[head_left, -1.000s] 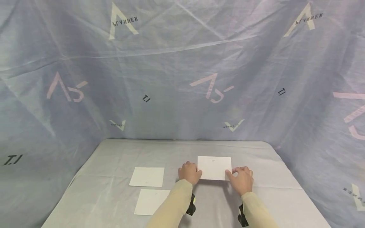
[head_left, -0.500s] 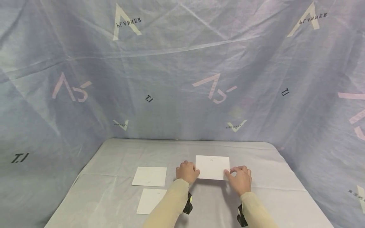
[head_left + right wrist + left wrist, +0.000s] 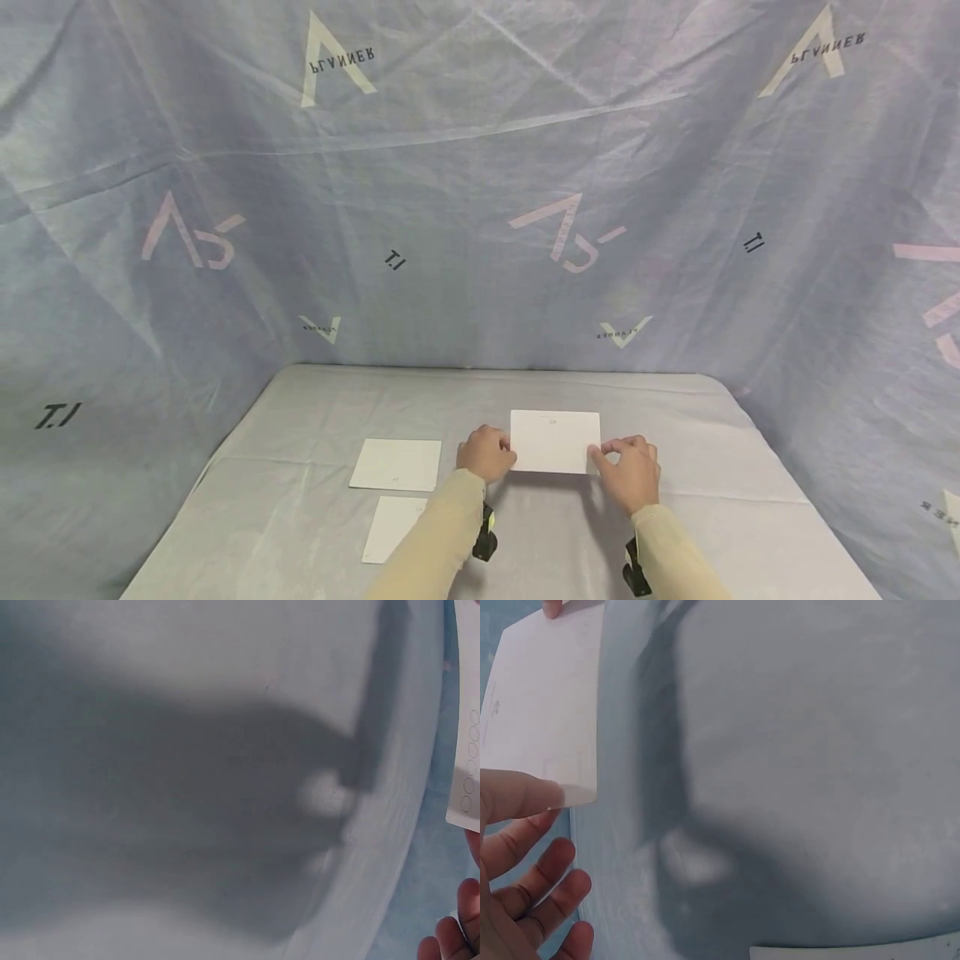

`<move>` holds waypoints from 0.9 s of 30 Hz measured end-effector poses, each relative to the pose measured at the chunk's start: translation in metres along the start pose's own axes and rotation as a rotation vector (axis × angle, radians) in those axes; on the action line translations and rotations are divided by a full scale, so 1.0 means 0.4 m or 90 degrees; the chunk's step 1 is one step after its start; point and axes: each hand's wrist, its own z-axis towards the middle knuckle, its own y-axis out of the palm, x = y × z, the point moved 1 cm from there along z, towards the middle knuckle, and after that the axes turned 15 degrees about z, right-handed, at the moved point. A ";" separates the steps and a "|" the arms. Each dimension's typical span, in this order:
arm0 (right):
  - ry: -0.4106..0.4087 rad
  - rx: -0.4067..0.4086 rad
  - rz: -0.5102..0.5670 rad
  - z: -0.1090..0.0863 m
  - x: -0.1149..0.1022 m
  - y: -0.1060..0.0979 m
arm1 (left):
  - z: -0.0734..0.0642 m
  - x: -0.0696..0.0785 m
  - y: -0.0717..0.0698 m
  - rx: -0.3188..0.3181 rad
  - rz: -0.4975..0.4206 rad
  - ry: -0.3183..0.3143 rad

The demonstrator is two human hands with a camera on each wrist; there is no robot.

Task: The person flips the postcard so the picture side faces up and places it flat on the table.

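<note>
A white rectangular card (image 3: 555, 442) is held up above the table, tilted with its face towards me. It bears a small faint mark near its top edge. My left hand (image 3: 486, 454) pinches its lower left corner; in the left wrist view the thumb (image 3: 532, 793) lies on the face, and the other fingers spread loosely below. My right hand (image 3: 632, 473) pinches the lower right corner between thumb and forefinger. The right wrist view catches only a strip of the card (image 3: 466, 750), with a row of small printed circles, and a few fingertips (image 3: 450, 937).
Two more white cards lie flat on the cloth-covered table (image 3: 300, 533) to the left: a farther card (image 3: 397, 464) and a nearer card (image 3: 392, 527), partly hidden by my left sleeve. A grey printed curtain (image 3: 465, 183) surrounds the table's back and sides.
Both hands have shifted slightly left with the held card, still pinching it. The background and flat cards have slid a little right in the view.
</note>
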 end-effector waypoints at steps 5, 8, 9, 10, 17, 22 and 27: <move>-0.008 -0.009 -0.006 0.001 -0.004 0.001 | -0.004 -0.012 -0.022 -0.021 -0.033 0.024; -0.012 -0.013 -0.007 0.002 -0.005 0.001 | -0.007 -0.016 -0.041 -0.039 -0.055 0.043; -0.014 -0.014 -0.007 0.002 -0.006 0.001 | -0.006 -0.021 -0.041 -0.043 -0.063 0.048; -0.016 -0.015 -0.009 0.003 -0.005 0.001 | -0.004 -0.025 -0.039 -0.047 -0.072 0.052; -0.015 -0.011 -0.013 0.003 -0.008 0.002 | -0.001 -0.048 -0.039 -0.056 -0.098 0.060; -0.002 -0.019 -0.002 0.003 -0.014 0.000 | -0.001 -0.056 -0.048 -0.048 -0.112 0.070; 0.037 -0.041 0.034 0.009 -0.019 -0.001 | -0.005 -0.067 -0.052 -0.040 -0.114 0.086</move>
